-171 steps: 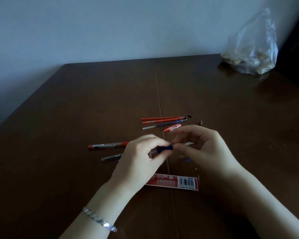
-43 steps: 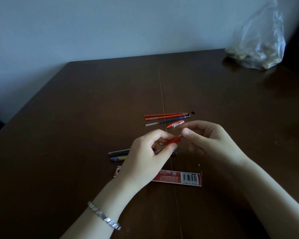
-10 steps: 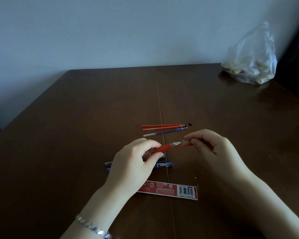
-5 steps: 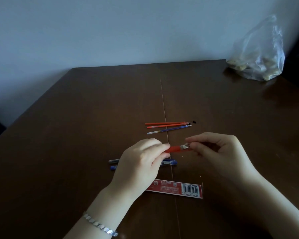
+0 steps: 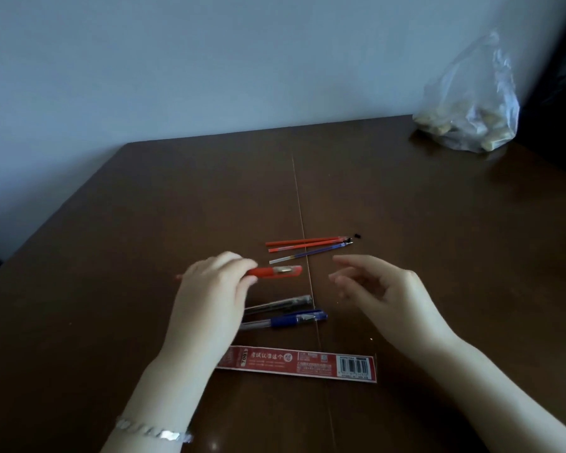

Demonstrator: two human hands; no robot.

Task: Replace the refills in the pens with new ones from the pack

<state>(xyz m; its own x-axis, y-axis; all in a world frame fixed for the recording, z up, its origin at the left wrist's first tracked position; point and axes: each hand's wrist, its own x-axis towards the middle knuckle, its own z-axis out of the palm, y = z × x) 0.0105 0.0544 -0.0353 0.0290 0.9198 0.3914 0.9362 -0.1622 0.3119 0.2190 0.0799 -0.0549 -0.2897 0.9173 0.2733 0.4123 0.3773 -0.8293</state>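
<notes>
My left hand (image 5: 209,299) grips a red pen (image 5: 276,271) with its cap on, held level just above the table and pointing right. My right hand (image 5: 378,289) hovers to the right of the pen's cap, fingers apart and holding nothing. A black pen (image 5: 283,303) and a blue pen (image 5: 290,320) lie side by side below the red one, partly hidden under my left hand. Two red refills (image 5: 303,242) and a blue refill (image 5: 311,253) lie loose beyond the hands. The red refill pack (image 5: 299,363) lies flat nearest me.
The dark wooden table (image 5: 144,207) has a seam running down its middle. A clear plastic bag (image 5: 471,109) with pale lumps sits at the far right corner by the wall. A tiny black tip cap (image 5: 357,236) lies beside the refills' ends.
The cap now sits on the red pen's tip. My right hand has let go and pulled away to the right, fingers spread. My left hand has shifted left with the pen.
</notes>
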